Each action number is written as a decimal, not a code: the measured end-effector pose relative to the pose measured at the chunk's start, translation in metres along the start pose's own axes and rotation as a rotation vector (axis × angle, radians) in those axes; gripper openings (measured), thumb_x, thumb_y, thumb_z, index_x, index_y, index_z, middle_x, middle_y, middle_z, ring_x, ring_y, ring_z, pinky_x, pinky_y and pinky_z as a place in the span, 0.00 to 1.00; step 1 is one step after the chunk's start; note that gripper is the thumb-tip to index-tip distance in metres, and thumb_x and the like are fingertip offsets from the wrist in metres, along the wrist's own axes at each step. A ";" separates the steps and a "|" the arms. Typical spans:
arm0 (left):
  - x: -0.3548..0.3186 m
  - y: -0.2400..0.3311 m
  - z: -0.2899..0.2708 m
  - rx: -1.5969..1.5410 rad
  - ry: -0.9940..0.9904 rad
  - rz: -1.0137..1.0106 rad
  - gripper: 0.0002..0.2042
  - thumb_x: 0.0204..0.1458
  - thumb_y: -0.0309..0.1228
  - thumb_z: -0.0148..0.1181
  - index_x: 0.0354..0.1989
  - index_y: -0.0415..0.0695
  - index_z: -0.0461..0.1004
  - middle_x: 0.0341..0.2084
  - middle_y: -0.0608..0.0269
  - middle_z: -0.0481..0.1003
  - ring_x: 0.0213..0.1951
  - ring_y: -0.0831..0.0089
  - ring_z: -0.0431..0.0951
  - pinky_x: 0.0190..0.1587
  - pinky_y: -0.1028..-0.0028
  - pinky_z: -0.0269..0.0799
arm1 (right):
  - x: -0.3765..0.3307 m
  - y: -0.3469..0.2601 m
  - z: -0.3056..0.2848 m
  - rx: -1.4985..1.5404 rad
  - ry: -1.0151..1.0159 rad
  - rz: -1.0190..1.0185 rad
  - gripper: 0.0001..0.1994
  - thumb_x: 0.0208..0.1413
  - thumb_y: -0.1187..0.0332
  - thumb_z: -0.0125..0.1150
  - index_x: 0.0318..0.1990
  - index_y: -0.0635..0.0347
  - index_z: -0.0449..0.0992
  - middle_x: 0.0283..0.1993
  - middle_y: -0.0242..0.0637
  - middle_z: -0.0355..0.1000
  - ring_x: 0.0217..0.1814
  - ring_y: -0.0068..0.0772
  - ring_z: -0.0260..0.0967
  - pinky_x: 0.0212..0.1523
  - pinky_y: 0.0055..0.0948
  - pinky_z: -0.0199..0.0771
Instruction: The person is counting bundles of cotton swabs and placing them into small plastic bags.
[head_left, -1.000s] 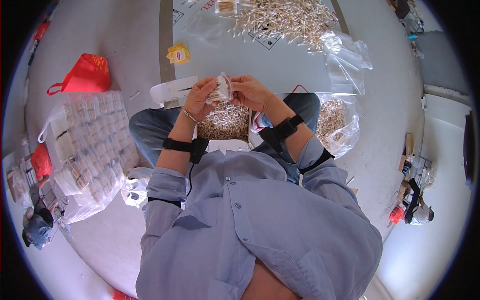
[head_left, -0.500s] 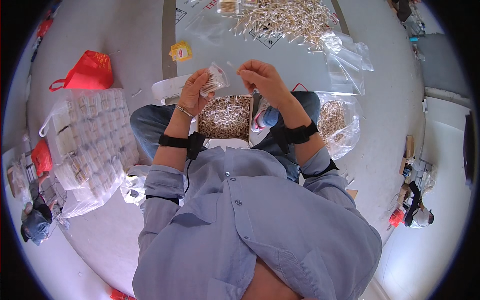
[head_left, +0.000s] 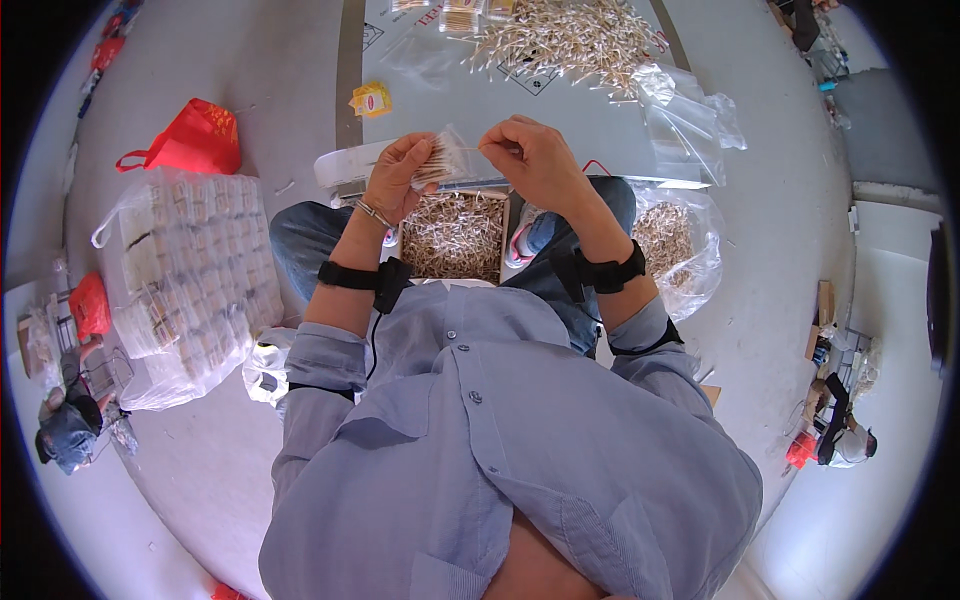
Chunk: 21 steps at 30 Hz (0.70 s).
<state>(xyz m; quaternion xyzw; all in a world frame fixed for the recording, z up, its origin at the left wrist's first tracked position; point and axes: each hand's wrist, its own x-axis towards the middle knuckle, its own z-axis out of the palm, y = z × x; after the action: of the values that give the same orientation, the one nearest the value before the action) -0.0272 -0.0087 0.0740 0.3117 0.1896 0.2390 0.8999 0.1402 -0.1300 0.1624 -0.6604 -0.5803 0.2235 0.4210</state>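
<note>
My left hand (head_left: 398, 175) holds a small clear bag of cotton swabs (head_left: 443, 160) up in front of me. My right hand (head_left: 530, 160) pinches a thin swab (head_left: 474, 150) at the mouth of that bag. Both hands hover above a box of loose swabs (head_left: 455, 235) that rests between my knees. Black bands wrap both wrists.
A big clear bag of packed swab packets (head_left: 185, 270) lies at my left, beside a red bag (head_left: 195, 140). A heap of loose swabs (head_left: 570, 35) and empty clear bags (head_left: 680, 115) lie on the grey board (head_left: 450, 100) ahead. Another bag of swabs (head_left: 670, 240) sits at my right. People work at both edges.
Both hands rose from over the box and moved away from my body. My right hand now holds a single swab at the little bag's mouth.
</note>
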 end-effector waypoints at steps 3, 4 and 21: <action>-0.001 -0.001 0.001 0.076 0.004 -0.011 0.10 0.51 0.31 0.55 0.39 0.40 0.72 0.28 0.63 0.74 0.26 0.77 0.75 0.18 0.81 0.72 | -0.003 0.000 0.001 0.000 -0.006 -0.029 0.05 0.48 0.73 0.55 0.30 0.66 0.72 0.26 0.36 0.67 0.26 0.25 0.64 0.28 0.23 0.64; -0.002 -0.001 0.003 0.098 -0.007 -0.017 0.10 0.51 0.32 0.55 0.39 0.41 0.72 0.29 0.63 0.74 0.26 0.77 0.75 0.18 0.81 0.72 | -0.004 0.002 0.002 0.001 -0.004 -0.029 0.05 0.48 0.73 0.55 0.30 0.66 0.72 0.26 0.36 0.67 0.26 0.25 0.64 0.28 0.23 0.64; 0.008 -0.012 0.019 0.178 0.072 0.031 0.10 0.53 0.31 0.53 0.41 0.40 0.70 0.29 0.64 0.74 0.27 0.79 0.74 0.21 0.82 0.71 | -0.028 0.017 0.042 0.001 0.384 0.002 0.15 0.52 0.73 0.50 0.49 0.65 0.66 0.47 0.46 0.67 0.46 0.41 0.67 0.46 0.30 0.67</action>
<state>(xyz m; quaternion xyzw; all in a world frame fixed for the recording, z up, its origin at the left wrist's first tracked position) -0.0075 -0.0213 0.0780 0.3846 0.2376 0.2462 0.8573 0.1109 -0.1438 0.1199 -0.6912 -0.4884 0.0942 0.5242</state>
